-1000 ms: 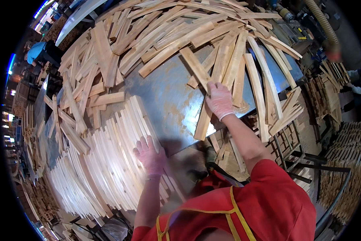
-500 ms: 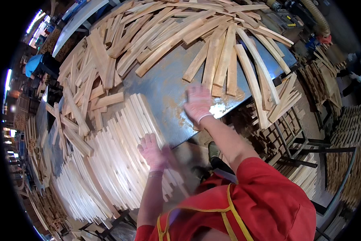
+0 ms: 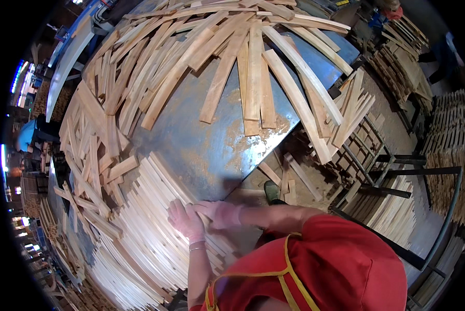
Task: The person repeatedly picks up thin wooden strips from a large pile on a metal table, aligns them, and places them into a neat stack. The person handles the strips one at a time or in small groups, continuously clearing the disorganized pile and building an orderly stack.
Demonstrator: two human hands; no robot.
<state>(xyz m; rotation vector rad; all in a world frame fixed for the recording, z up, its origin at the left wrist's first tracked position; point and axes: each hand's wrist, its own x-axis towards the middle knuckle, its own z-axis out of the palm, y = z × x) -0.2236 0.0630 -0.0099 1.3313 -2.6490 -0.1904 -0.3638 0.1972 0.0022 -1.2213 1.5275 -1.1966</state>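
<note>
Pale wooden strips [image 3: 149, 223] lie side by side in a tight row along the near left of a metal tabletop [image 3: 183, 140]. My left hand [image 3: 187, 223], in a pinkish work glove, rests on these strips with its fingers stretched out. Right beside it, my right hand [image 3: 219, 214], gloved alike, reaches across at the row's right edge, near the corner of the table. Its fingers are blurred and partly hidden, so I cannot make out any grip. Loose wooden boards [image 3: 188, 67] lie heaped across the far side, some fanned toward me.
A black metal rack [image 3: 393, 160] holding wood stands to the right, with stacked slats [image 3: 452, 155] beyond it. Wood offcuts [image 3: 302, 176] lie on the floor by my shoe [image 3: 271, 192]. A person in blue [image 3: 28, 136] bends at the far left.
My right hand has come back from the bare tabletop near the fanned boards to the strips beside my left hand. My left hand stays on the row. The view has shifted.
</note>
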